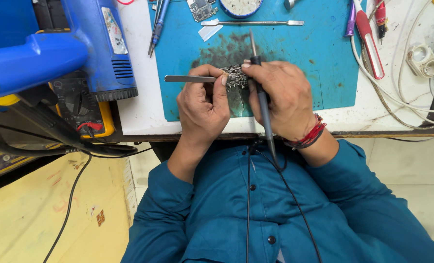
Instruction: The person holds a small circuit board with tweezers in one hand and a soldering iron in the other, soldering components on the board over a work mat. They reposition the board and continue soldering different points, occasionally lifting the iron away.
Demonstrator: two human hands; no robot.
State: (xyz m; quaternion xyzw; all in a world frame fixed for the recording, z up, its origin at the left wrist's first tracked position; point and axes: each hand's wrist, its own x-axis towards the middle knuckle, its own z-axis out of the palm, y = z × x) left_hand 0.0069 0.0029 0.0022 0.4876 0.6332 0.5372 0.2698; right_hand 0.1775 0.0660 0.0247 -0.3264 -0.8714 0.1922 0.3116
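My left hand (pixel 203 104) grips a pair of steel tweezers (pixel 188 78) whose handle sticks out to the left, and its fingertips rest on a small dark circuit board (pixel 235 76). My right hand (pixel 281 97) holds a black soldering iron (pixel 262 95) like a pen. Its metal tip (pixel 251 41) points away from me, over a scorched patch of the blue work mat (pixel 295 53). The iron's black cord (pixel 295 202) trails down over my teal shirt. A red thread band circles my right wrist.
A blue hot-air gun (pixel 100 44) and a yellow multimeter (pixel 83 104) sit at the left. On the mat's far side lie a flat metal spudger (pixel 253 23), another small board (pixel 202 9), blue tweezers (pixel 157 22). Red-handled tools (pixel 370 41) and white cables (pixel 406 95) lie right.
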